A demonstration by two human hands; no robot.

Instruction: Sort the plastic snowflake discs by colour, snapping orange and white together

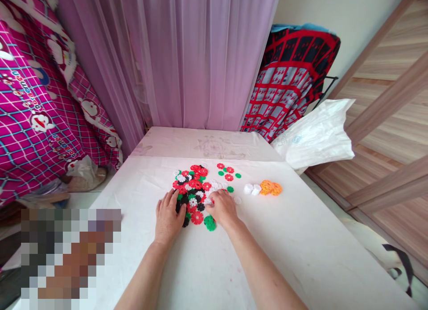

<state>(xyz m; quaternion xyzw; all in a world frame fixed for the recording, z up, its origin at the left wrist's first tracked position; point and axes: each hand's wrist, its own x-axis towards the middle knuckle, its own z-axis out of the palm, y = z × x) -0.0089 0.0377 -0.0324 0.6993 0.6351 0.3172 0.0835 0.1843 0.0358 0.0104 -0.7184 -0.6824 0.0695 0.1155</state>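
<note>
On the table [281, 247], the left hand [170, 215] and right hand [223, 207] hide some discs [197, 218]; whether either grips one cannot be told. Overlapping discs cover others. Blocky blur [72, 256] masks the table's near left. Beyond the table, the curtain [207, 56] is cut off above; right of it, the bag's [314, 136] print is too faint to read.

Red, black, green and white notched discs [197, 218]; orange discs [271, 188]; plain mauve curtain [207, 56]; magenta Doraemon blanket [36, 109], white-and-blue grid; white tabletop [207, 265], faint pinkish floral print.
</note>
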